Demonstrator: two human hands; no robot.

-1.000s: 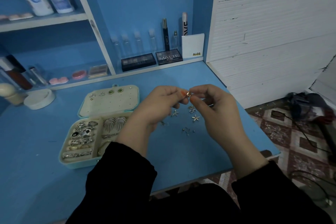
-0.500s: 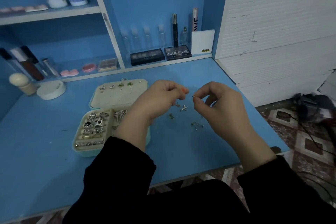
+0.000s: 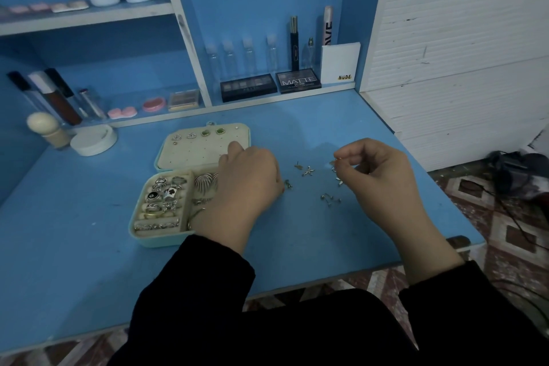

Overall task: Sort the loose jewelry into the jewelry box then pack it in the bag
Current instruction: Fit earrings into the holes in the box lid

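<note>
The mint jewelry box point(image 3: 139, 235) lies open at the table's left, with rings and shell-shaped pieces in its tray. Its cream lid point(image 3: 193, 154) holds two pairs of earrings along the top. My left hand point(image 3: 246, 178) hovers over the lid's right side with its fingers curled down, pinching a small earring that is mostly hidden. My right hand point(image 3: 377, 169) is raised over the loose pieces and pinches a tiny earring back point(image 3: 336, 159). Loose on the table between my hands lie a star-shaped earring point(image 3: 308, 171) and some small studs point(image 3: 329, 198).
A white round jar point(image 3: 93, 140) and a cream-topped bottle point(image 3: 44, 128) stand at the back left. Makeup palettes point(image 3: 248, 87) and small bottles line the shelf behind. The table's right edge drops to a tiled floor, where a dark object point(image 3: 517, 169) with cables lies.
My hands were together on one small earring and have drawn apart. The left hand has moved left to the box lid, while the right stays over the loose pieces.
</note>
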